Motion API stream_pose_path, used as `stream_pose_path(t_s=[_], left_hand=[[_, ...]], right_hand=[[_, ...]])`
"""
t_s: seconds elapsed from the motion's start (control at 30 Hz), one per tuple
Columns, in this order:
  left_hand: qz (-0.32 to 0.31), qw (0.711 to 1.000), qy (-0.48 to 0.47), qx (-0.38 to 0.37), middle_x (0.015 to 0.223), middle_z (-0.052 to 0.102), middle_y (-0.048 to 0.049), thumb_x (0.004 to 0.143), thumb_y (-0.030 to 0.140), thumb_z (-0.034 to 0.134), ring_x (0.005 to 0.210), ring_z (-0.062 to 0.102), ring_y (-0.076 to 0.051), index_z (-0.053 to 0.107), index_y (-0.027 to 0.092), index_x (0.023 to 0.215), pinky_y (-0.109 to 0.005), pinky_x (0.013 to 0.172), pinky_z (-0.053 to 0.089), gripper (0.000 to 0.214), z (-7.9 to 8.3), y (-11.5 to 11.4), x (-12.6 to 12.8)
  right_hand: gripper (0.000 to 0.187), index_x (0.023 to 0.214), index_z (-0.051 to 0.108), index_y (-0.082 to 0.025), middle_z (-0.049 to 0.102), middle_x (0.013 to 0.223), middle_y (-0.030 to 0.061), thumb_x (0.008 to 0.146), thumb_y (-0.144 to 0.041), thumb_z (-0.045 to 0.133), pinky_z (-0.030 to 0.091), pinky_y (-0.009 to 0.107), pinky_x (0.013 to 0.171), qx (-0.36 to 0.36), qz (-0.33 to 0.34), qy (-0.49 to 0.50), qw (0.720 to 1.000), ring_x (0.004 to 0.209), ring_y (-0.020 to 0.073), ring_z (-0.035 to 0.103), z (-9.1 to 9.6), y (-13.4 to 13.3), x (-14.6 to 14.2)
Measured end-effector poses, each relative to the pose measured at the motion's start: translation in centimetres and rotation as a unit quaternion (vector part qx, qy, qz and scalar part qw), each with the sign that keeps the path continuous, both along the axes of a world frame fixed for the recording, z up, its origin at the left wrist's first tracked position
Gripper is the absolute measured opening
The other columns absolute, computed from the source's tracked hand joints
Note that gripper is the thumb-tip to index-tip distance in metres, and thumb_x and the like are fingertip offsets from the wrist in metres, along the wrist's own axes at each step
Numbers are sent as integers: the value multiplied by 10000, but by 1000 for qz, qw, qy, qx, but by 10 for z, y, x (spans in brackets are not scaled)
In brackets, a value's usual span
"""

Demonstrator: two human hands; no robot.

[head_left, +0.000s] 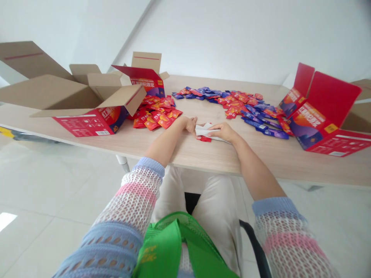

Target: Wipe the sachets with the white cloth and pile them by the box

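Note:
On the table in front of me, a red sachet (205,139) lies mostly covered by a folded white wipe (203,130), which could be cloth or paper. My right hand (224,132) grips the wipe and presses it over the sachet. At the sachet's left edge, my left hand (190,126) is closed, its fingertips partly hidden; it seems to pinch that edge. Close by on the left is a pile of red sachets (159,116). Beyond my hands, mixed red and purple sachets (205,93) spread in a curve toward a heap of purple sachets (261,119) on the right.
An open carton (87,121) stands at the left, its flaps spread wide. Behind it is a smaller open red box (147,83). Another open red carton (315,119) stands at the right. The table's front edge (203,168) runs just above my lap.

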State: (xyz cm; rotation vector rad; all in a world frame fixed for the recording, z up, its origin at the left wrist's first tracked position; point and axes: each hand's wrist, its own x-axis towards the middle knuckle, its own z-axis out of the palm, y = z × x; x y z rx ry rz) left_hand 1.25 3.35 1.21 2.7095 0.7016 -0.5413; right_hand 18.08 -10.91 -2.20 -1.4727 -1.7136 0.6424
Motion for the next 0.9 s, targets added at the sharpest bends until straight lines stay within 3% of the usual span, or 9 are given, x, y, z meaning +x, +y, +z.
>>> stream_pose_path(t_s=[0.1, 0.17, 0.27, 0.37, 0.47, 0.6, 0.73, 0.9], left_hand=[[-4, 1000, 31, 1, 1538, -157, -75, 352, 688, 757, 1393, -111, -327, -13, 221, 1510, -398, 1128, 71, 1467, 4, -3, -1], [4, 1000, 29, 0, 1532, -168, -94, 382, 705, 735, 1391, -121, -323, 21, 189, 1512, -391, 1128, 56, 1433, 5, -3, -3], [2, 999, 32, -10, 1535, -165, -74, 414, 748, 691, 1383, -147, -332, 112, 232, 1509, -447, 1118, 33, 1342, 4, 1, -3], [-7, 999, 25, -19, 1541, -148, -41, 402, 755, 696, 1377, -149, -362, 166, 332, 1491, -527, 1096, 34, 1282, 3, 5, -3], [-11, 1000, 22, -17, 1543, -139, -45, 376, 749, 713, 1378, -125, -384, 96, 384, 1485, -569, 1078, 56, 1320, 2, 5, -2], [-24, 999, 28, -11, 1550, -132, -42, 367, 746, 719, 1377, -114, -395, 5, 411, 1475, -585, 1070, 77, 1359, 5, 5, -1], [-15, 999, 28, -17, 1558, -100, -29, 348, 701, 755, 1383, -69, -405, 41, 417, 1476, -569, 1078, 113, 1365, 7, 7, -1], [-8, 1000, -11, -20, 1561, 31, -75, 360, 628, 782, 1397, -16, -363, 109, 252, 1508, -425, 1125, 76, 1382, 5, 4, 2]], right_hand=[[423, 968, 744, -182, 728, 931, 27, 633, -439, 756, 486, 331, 825, -17, 32, -23, 999, 868, 234, 652, -1, 2, 1], [417, 1005, 733, -210, 718, 992, 13, 661, -446, 738, 473, 327, 857, -9, 12, -53, 998, 924, 236, 645, -1, 5, 3], [414, 1042, 717, -271, 706, 1042, 2, 694, -495, 705, 462, 329, 866, -15, -104, -129, 986, 978, 243, 632, 1, 8, 7], [435, 1062, 707, -309, 708, 1040, 27, 712, -565, 663, 462, 331, 834, -36, -244, -191, 950, 991, 260, 625, 1, 8, 12], [418, 1074, 700, -327, 712, 1021, 38, 763, -586, 598, 463, 332, 808, -34, -296, -207, 932, 965, 259, 632, 0, 6, 18], [399, 1097, 692, -285, 696, 1070, 33, 827, -538, 544, 458, 334, 839, 72, -279, -160, 944, 978, 242, 625, 4, 1, 22], [432, 1109, 691, -208, 681, 1110, 44, 834, -507, 540, 462, 332, 872, 164, -243, -43, 955, 998, 245, 618, 12, -2, 11], [336, 1007, 735, -224, 710, 1025, 21, 745, -425, 669, 469, 329, 874, 57, 16, -29, 998, 951, 236, 642, 10, -3, -15]])
